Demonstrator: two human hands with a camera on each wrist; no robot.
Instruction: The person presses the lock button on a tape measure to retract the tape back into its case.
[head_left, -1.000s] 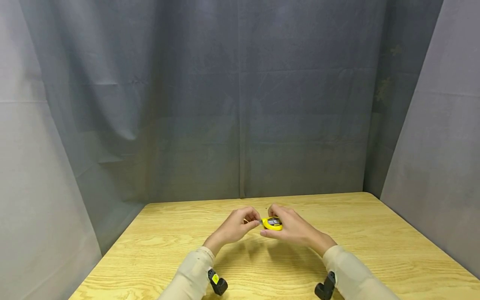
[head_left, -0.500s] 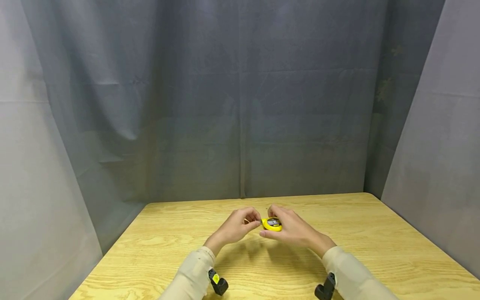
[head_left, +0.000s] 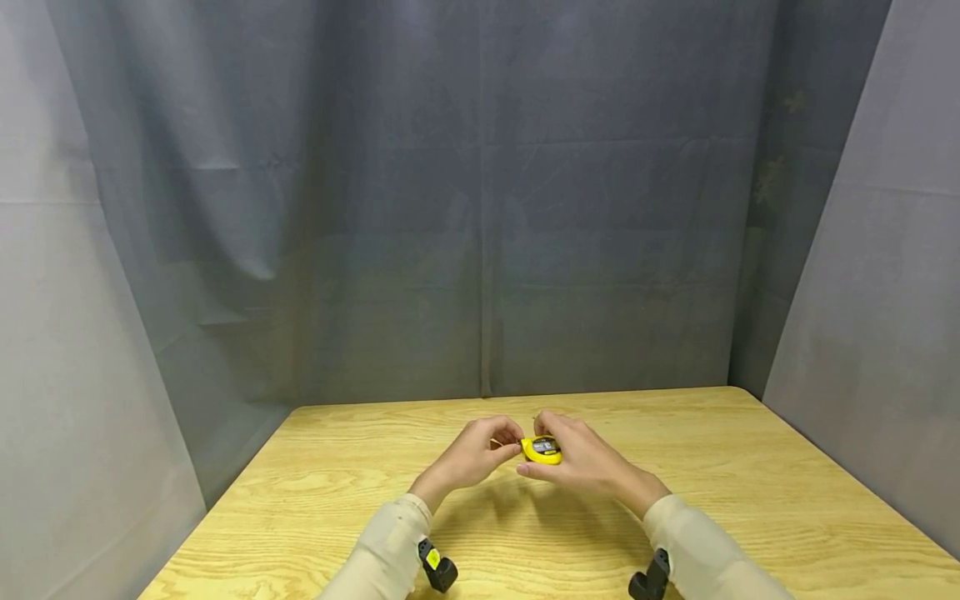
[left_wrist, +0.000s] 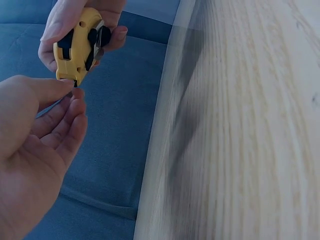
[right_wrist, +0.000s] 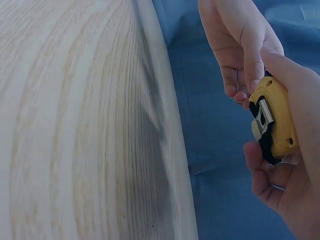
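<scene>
The small yellow tape measure (head_left: pixel 543 449) could snap its blade back or twist out of the grip, I'd judge, because the hold on its tip looks very light and the case sits only between fingertips, lifted clear of the wooden table (head_left: pixel 750 500).

The right hand (head_left: pixel 581 457) wraps the case, thumb on one side and curled fingers (right_wrist: pixel 260 180) on the other, with the metal clip (right_wrist: pixel 263 116) facing outward. The left hand (head_left: pixel 472 454) meets it at the case's mouth: thumb and forefinger close together on the little black end hook (left_wrist: pixel 76 83), while the other fingers (left_wrist: pixel 65 135) lie loosely bent below it, holding nothing. How firmly that pinch bites I cannot tell. Both hands nearly touch, with grey cloth (head_left: pixel 480 208) hanging behind them.
</scene>
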